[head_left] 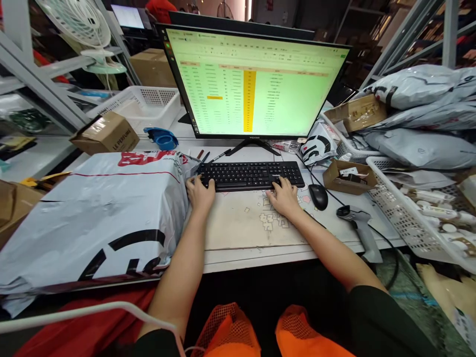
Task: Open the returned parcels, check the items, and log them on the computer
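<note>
Typing was my step: left hand (200,192) and right hand (284,197) spread flat on the keyboard (251,175), mouse (318,196) just right, next reach seemed likely there

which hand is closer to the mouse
Right. The right hand rests on the right end of the keyboard, just left of the mouse. The left hand is at the keyboard's far left end.

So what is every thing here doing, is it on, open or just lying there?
Monitor: on, showing a green spreadsheet.
Keyboard: flat on the desk, both hands on it.
Left hand: resting on the keys.
Right hand: resting on the keys.
Mouse: untouched.
Scanner: lying down.
Small box: open.
Grey parcel bag: lying flat.
</note>
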The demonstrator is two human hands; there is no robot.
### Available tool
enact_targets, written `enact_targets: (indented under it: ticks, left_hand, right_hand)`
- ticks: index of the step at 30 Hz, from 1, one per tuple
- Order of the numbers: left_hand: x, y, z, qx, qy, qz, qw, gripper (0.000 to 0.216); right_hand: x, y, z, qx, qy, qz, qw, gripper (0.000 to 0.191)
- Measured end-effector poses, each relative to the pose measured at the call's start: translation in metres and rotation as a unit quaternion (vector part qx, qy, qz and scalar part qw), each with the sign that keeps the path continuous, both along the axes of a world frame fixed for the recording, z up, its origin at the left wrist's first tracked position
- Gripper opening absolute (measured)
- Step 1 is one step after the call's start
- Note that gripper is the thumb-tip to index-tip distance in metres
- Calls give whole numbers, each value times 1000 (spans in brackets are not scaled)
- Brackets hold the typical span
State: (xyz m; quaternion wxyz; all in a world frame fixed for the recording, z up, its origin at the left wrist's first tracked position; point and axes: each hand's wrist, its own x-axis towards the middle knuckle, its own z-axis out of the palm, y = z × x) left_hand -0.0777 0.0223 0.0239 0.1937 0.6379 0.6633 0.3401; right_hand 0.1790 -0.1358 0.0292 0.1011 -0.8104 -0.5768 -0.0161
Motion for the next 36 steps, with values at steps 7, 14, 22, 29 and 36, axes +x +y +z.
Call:
enact_targets:
  ticks: [7, 14, 22, 29, 36]
  left_hand:
    - [4, -1, -1, -6, 28, -3, 1000, 55]
    - [4, -3, -4, 5, 26, -13, 1000, 55]
    - [8, -24, 19, 139, -17, -113, 984, 36]
    - [-42, -160, 96, 201, -8, -316, 927, 25]
    - [-265, -128, 94, 137, 64, 168, 974, 38]
  right_hand:
    - [0, 2, -7, 32, -17, 17, 999, 64]
    - [0, 2, -10, 72, -29, 16, 997, 56]
    - [1, 2, -8, 67, -22, 12, 997, 56]
    - [2, -2, -6, 113, -20, 16, 993, 63]
    - [13, -4, 11, 217, -35, 23, 975, 59]
